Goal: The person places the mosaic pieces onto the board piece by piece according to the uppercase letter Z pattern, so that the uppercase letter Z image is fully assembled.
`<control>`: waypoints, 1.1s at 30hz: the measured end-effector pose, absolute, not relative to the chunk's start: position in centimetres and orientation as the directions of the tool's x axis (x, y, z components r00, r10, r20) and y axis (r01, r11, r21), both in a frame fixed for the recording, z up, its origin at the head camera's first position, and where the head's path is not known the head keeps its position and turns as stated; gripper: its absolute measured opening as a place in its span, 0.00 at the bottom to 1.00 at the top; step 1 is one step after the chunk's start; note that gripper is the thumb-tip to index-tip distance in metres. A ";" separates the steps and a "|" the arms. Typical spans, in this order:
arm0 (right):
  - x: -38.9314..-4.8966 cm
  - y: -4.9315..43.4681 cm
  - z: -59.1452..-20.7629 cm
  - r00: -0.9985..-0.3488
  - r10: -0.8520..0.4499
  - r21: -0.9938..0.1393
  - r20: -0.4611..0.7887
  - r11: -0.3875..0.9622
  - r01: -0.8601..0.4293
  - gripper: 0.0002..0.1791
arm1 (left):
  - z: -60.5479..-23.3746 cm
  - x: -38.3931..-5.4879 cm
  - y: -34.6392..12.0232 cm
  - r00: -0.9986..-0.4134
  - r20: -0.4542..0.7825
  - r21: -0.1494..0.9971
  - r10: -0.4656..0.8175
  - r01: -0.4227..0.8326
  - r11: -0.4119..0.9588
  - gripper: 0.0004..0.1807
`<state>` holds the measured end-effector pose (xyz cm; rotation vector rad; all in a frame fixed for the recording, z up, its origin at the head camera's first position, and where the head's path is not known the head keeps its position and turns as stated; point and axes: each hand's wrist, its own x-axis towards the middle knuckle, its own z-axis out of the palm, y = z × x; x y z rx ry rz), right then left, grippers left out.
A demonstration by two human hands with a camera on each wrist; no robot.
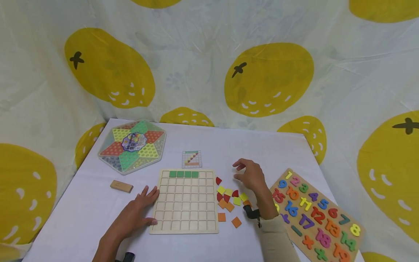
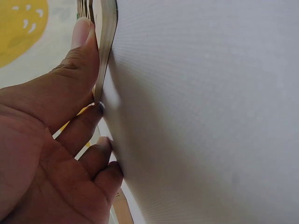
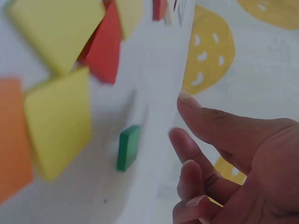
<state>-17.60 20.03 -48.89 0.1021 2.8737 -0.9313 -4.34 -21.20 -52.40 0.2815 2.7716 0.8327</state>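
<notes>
Currently, your left hand [image 1: 139,208] is spread, touching the left edge of the board [image 1: 185,205]; your right hand [image 1: 252,177], thumb and fingers parted, grips nothing above the worktop [image 1: 248,145], near a green tile [image 3: 129,148].

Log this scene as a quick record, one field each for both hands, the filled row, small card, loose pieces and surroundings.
Left hand: on the grid board's left edge
Right hand: holding nothing; green tile nearby
Filled row: far row, four green tiles, second to fifth cells
Small card: just beyond the grid board
Loose pieces: mostly red, yellow, orange; right of the grid board
Surroundings: star-patterned board, wooden block left; number board right
</notes>
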 end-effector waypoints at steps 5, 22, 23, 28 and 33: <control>-17.6 21.7 -49.4 -0.982 0.038 -0.523 -0.185 0.842 0.131 0.18 | -52.4 -4.4 -21.1 -0.953 -0.178 0.563 0.243 0.103 0.820 0.59; -17.8 22.1 -50.2 -0.982 0.013 -0.456 -0.190 0.884 0.100 0.13 | -52.3 -4.3 -21.1 -0.954 -0.156 0.556 0.255 0.128 0.821 0.59; -17.8 22.0 -50.2 -0.984 0.003 -0.461 -0.177 0.883 0.086 0.13 | -52.3 -4.4 -21.1 -0.954 -0.159 0.555 0.253 0.125 0.822 0.59; -17.6 21.0 -49.9 -0.989 -0.052 -0.521 -0.139 0.853 0.028 0.10 | -52.3 -4.4 -21.1 -0.955 -0.173 0.550 0.242 0.110 0.828 0.59; -17.4 19.2 -49.5 -0.987 -0.104 -0.580 -0.123 0.814 -0.014 0.08 | -52.4 -4.4 -21.1 -0.954 -0.189 0.551 0.232 0.092 0.829 0.60</control>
